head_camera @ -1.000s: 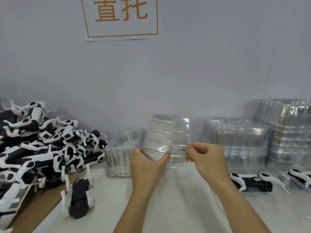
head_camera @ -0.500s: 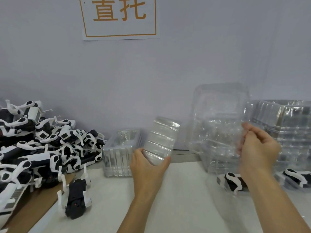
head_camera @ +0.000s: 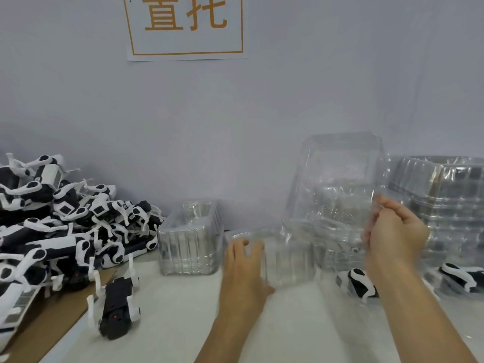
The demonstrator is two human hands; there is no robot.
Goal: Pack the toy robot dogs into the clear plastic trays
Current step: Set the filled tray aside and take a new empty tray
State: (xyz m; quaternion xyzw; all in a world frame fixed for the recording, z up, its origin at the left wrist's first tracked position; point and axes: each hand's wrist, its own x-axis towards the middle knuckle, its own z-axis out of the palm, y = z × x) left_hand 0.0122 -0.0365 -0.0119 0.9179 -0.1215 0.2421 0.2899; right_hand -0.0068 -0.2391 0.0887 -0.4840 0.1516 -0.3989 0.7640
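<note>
My left hand (head_camera: 245,260) grips a small clear plastic tray (head_camera: 285,255) that sits low on the white table, open side up. My right hand (head_camera: 392,231) pinches the edge of a larger clear tray (head_camera: 337,184) and holds it upright above the table. A black-and-white toy robot dog (head_camera: 358,282) lies on the table just left of my right wrist. Another single dog (head_camera: 117,307) lies on its back at the left front. A big pile of toy dogs (head_camera: 52,221) fills the left side.
A stack of small clear trays (head_camera: 190,239) stands between the dog pile and my left hand. Tall stacks of larger trays (head_camera: 450,205) stand at the right against the wall, with another dog (head_camera: 463,277) in front. A brown cardboard sheet (head_camera: 52,320) lies under the pile.
The two trays have come apart. My left hand has lowered the small tray onto the table. My right hand has carried the larger tray off to the right and keeps it raised.
</note>
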